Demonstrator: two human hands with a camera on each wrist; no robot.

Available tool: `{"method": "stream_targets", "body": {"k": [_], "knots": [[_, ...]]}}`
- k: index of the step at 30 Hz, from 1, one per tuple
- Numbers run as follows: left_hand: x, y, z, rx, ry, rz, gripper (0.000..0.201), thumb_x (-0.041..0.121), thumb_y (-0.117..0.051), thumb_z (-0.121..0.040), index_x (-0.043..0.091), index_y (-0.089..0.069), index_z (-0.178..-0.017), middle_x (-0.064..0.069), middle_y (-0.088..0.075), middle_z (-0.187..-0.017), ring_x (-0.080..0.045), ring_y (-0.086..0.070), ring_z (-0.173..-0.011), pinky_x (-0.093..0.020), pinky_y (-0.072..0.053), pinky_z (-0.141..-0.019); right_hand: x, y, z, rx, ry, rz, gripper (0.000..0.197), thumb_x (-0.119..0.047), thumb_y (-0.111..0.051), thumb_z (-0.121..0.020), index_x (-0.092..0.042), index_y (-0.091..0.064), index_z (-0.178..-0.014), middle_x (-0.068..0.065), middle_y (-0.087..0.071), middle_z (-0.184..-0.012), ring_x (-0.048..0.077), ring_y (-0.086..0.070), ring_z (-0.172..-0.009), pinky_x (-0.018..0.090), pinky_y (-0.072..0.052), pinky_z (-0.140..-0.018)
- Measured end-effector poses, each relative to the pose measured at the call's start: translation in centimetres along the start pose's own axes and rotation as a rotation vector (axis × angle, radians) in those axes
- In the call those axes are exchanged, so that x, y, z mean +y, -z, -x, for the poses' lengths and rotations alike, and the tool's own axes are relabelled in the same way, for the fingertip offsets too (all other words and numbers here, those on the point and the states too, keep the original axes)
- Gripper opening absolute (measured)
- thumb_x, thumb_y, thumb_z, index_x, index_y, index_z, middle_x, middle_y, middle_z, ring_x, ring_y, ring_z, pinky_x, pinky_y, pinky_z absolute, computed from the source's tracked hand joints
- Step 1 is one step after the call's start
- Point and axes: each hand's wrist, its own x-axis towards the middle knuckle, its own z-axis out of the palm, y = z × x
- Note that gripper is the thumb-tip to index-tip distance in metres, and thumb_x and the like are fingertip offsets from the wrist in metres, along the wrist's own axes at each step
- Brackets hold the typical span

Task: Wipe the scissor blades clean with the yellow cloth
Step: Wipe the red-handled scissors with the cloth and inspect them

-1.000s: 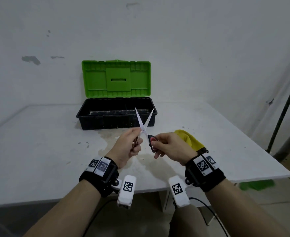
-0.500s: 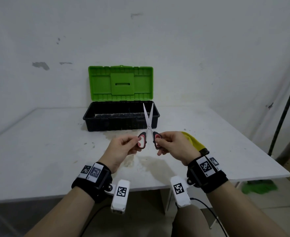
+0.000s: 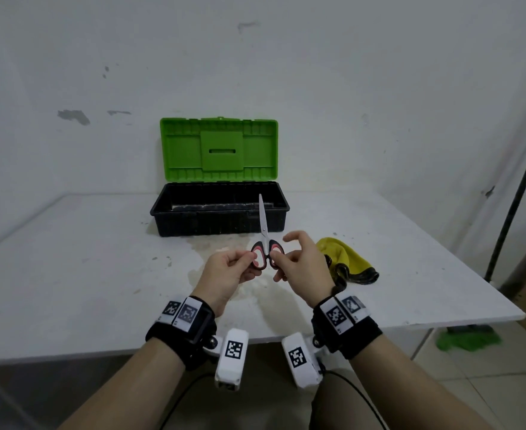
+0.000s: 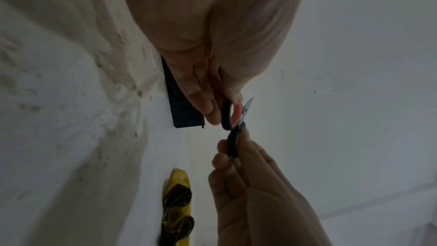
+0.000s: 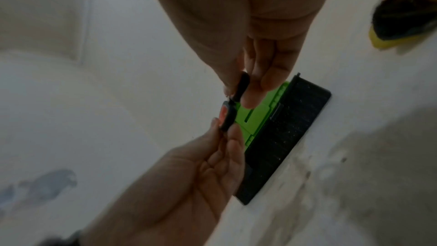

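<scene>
The scissors (image 3: 265, 248) have black and red handle loops and stand upright above the table, blades together, tip toward the toolbox. My left hand (image 3: 249, 259) pinches the left loop between thumb and fingers. My right hand (image 3: 282, 257) pinches the right loop, with its index finger lifted free. The left wrist view shows the scissors (image 4: 229, 115) between my left hand (image 4: 218, 108) and right hand (image 4: 227, 154). In the right wrist view my right hand (image 5: 243, 91) pinches one loop of the scissors (image 5: 227, 117). The yellow cloth (image 3: 345, 262), stained dark, lies bunched on the table just right of my right wrist, untouched.
An open toolbox stands behind the scissors, with a black base (image 3: 218, 218) and a raised green lid (image 3: 218, 148). The white table (image 3: 85, 274) is stained in front of it. Its right edge is near the cloth; a dark pole (image 3: 516, 187) stands beyond it.
The blades went from a wide V to fully together. The scissors now stand straighter, and my right index finger has lifted off the handle.
</scene>
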Motion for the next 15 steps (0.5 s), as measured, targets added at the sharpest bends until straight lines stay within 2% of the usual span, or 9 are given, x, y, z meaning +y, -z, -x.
{"method": "stream_targets", "body": {"k": [2,4,6,9,10,11,13,15], "knots": [[0.1,-0.1,-0.2,0.034,-0.001,0.001,0.014,0.01,-0.061,-0.097,0.002,-0.072,-0.097,-0.01,-0.074,-0.082,-0.016,-0.072,-0.073,-0.021,-0.058,-0.069,-0.1,-0.6,-0.1,0.064,0.067,0.091,0.014,-0.027,-0.066,-0.09,-0.02,-0.053,-0.091,0.002,-0.069,-0.071,0.013,-0.067,-0.057,0.019,-0.048,-0.051],[0.3,-0.3,-0.5,0.05,-0.013,-0.013,0.014,0.012,-0.062,-0.097,0.005,-0.073,-0.095,-0.009,-0.074,-0.081,-0.015,-0.072,-0.071,-0.022,-0.058,-0.07,-0.2,-1.3,-0.5,0.099,0.125,0.224,0.019,-0.036,-0.066,-0.088,-0.019,-0.059,-0.082,-0.004,-0.066,-0.082,0.013,-0.065,-0.068,0.023,-0.049,-0.061],[0.6,-0.4,-0.8,0.057,-0.021,-0.032,0.014,0.014,-0.062,-0.097,0.006,-0.073,-0.092,-0.007,-0.074,-0.078,-0.012,-0.071,-0.069,-0.022,-0.058,-0.071,-0.2,-2.0,-1.1,0.118,0.142,0.345,0.025,-0.044,-0.066,-0.085,-0.019,-0.062,-0.081,-0.006,-0.062,-0.091,0.013,-0.06,-0.079,0.026,-0.045,-0.071],[0.9,-0.1,-1.5,0.052,-0.049,-0.101,0.015,0.014,-0.062,-0.098,0.005,-0.074,-0.093,-0.008,-0.075,-0.08,-0.014,-0.072,-0.072,-0.022,-0.058,-0.07,-0.4,-2.3,-2.1,0.108,0.13,0.429,0.027,-0.043,-0.066,-0.085,-0.017,-0.065,-0.09,-0.002,-0.057,-0.096,0.015,-0.056,-0.087,0.023,-0.038,-0.072],[1.0,0.0,-1.7,0.048,-0.057,-0.126,0.015,0.014,-0.062,-0.098,0.004,-0.074,-0.095,-0.009,-0.075,-0.082,-0.014,-0.073,-0.072,-0.022,-0.058,-0.07,-0.6,-2.3,-2.4,0.099,0.126,0.454,0.028,-0.043,-0.066,-0.085,-0.015,-0.067,-0.088,0.001,-0.06,-0.093,0.015,-0.055,-0.083,0.022,-0.037,-0.069],[1.0,0.1,-2.2,0.047,-0.064,-0.144,0.016,0.013,-0.061,-0.098,0.003,-0.073,-0.096,-0.01,-0.075,-0.083,-0.014,-0.073,-0.072,-0.021,-0.058,-0.07,-0.8,-2.3,-2.9,0.09,0.127,0.467,0.028,-0.043,-0.066,-0.085,-0.015,-0.065,-0.079,0.003,-0.061,-0.087,0.014,-0.054,-0.075,0.022,-0.036,-0.063],[1.1,0.0,-2.9,0.038,-0.061,-0.164,0.016,0.013,-0.061,-0.099,0.002,-0.073,-0.097,-0.01,-0.075,-0.084,-0.013,-0.072,-0.072,-0.021,-0.058,-0.07,-1.0,-2.3,-3.8,0.072,0.117,0.493,0.039,-0.041,-0.067,-0.085,-0.015,-0.053,-0.058,0.003,-0.054,-0.066,0.011,-0.045,-0.057,0.023,-0.03,-0.051],[1.4,0.0,-4.0,0.016,-0.063,-0.199,0.017,0.014,-0.06,-0.099,0.003,-0.073,-0.097,-0.009,-0.076,-0.085,-0.015,-0.072,-0.074,-0.022,-0.057,-0.07,-1.1,-2.5,-5.2,0.07,0.106,0.518,0.046,-0.04,-0.067,-0.084,-0.008,-0.053,-0.053,0.004,-0.047,-0.053,0.016,-0.043,-0.052,0.03,-0.031,-0.049]]}}
